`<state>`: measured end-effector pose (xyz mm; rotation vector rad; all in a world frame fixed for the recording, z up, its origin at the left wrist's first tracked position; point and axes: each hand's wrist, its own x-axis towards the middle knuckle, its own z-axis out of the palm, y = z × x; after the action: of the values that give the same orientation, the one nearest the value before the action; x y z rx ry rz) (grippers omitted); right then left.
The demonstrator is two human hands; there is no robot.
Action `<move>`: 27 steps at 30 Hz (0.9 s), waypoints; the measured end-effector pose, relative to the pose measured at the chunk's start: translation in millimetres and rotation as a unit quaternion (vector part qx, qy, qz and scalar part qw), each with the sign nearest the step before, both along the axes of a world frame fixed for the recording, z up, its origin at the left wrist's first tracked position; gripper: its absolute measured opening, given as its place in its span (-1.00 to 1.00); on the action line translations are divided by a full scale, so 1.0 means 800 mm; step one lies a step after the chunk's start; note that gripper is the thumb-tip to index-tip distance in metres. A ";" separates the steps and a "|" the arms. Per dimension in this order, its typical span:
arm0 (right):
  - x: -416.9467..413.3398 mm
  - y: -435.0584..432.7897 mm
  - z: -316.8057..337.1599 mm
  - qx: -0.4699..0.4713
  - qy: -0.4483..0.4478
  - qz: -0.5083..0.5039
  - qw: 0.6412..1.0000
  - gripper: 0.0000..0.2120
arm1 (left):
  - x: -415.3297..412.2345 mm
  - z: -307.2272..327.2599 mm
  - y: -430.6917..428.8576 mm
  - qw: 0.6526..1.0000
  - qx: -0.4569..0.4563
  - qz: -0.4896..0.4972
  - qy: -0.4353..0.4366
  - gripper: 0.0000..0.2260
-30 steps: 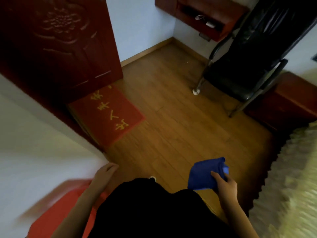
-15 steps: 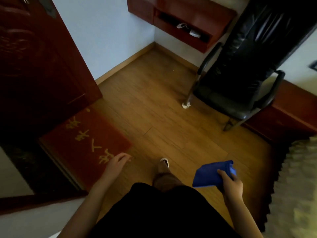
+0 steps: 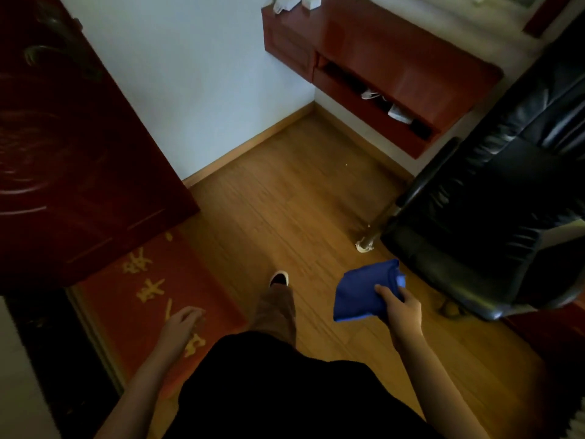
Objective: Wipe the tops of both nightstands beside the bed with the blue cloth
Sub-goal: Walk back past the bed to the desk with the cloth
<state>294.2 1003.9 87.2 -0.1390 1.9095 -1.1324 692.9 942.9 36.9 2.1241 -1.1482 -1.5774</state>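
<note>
Right hand (image 3: 403, 307) out in front at waist height, fingers curled round the folded blue cloth (image 3: 364, 291), thumb pressed on top of it, and the cloth hangs in the air above the wooden floor (image 3: 285, 201), just beside the front edge of the black leather chair (image 3: 493, 217). Left hand (image 3: 182, 323) is low on the other side, fingers loosely bent and half open, holding nothing, hovering over the red doormat (image 3: 158, 296) with its yellow characters. One foot in a white-toed shoe (image 3: 279, 278) is planted on the boards between the mat and the cloth. The dark red door (image 3: 72, 160) stands at the left, its foot by the mat. A red wooden wall shelf (image 3: 373, 64) runs along the far wall, with small white items in its open slot and on top. No nightstand top that I can make out from here.
</note>
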 end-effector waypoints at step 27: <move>-0.302 -0.539 0.026 -0.053 -0.005 -0.190 0.980 -0.75 | -0.420 0.038 -0.716 0.937 -0.092 -0.334 -0.046 -0.87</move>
<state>52.7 573.0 108.0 0.1821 1.9155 -1.4862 356.9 370.0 67.4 1.7914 -2.1196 -1.5214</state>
